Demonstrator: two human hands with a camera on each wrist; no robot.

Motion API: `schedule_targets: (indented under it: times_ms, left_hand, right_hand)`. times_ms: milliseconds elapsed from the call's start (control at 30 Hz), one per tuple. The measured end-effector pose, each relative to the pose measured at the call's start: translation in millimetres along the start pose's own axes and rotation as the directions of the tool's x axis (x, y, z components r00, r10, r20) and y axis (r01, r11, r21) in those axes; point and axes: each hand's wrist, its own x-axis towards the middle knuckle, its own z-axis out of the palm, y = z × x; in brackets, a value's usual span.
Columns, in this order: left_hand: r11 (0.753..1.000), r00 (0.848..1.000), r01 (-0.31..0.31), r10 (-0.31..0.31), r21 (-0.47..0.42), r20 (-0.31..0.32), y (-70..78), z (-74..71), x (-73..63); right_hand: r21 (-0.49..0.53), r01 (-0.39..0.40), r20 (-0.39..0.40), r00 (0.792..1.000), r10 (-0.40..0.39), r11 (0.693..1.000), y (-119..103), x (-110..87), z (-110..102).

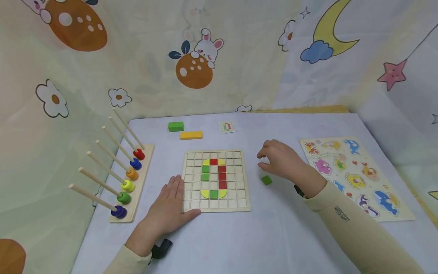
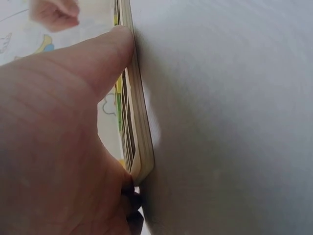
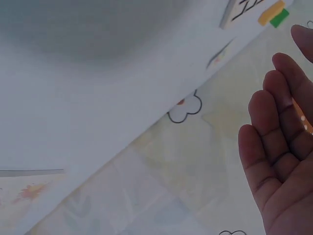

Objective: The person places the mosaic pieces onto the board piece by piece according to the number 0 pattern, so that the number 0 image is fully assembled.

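A wooden grid board (image 1: 234, 205) lies on the table, bearing a ring of red, green and yellow tiles. My left hand (image 1: 167, 203) rests along the board's left side with straight fingers, its thumb at the near edge. In the left wrist view that thumb (image 2: 93, 56) touches the board's rim (image 2: 142, 132). Right of the board, my right hand (image 1: 282, 160) hovers with thumb and fingers apart and nothing between them. A loose green square tile (image 1: 266, 180) lies on the table just below it. The right wrist view shows loosely bent fingers (image 3: 264, 112).
On the left stands a peg rack (image 1: 145, 167) with coloured rings on its base. A green block (image 1: 176, 126), an orange block (image 1: 191, 135) and a small pattern card (image 1: 227, 127) lie behind the board. An animal puzzle board (image 1: 393, 213) is at right. A printed curtain (image 1: 249, 57) hangs behind.
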Motion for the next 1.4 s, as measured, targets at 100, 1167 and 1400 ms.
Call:
schedule_targets:
  times_ms: [100,1167,1400]
  left_hand:
    - [1.000,1.000,-0.002,0.002,-0.010,0.001,0.8,-1.1,-0.8]
    - [1.000,1.000,-0.013,0.013,0.003,-0.014,2.2,-3.2,-0.1]
    - [1.000,1.000,-0.014,0.014,0.002,-0.013,1.2,-1.2,-0.5]
  right_hand:
    - [0.007,-0.024,0.027,0.999,0.024,1.000,12,-7.9,8]
    - [0.106,-0.052,0.135,0.990,0.037,0.993,34,-31.3,47]
    - [0.110,-0.034,0.124,0.992,0.020,0.993,33,-31.6,49]
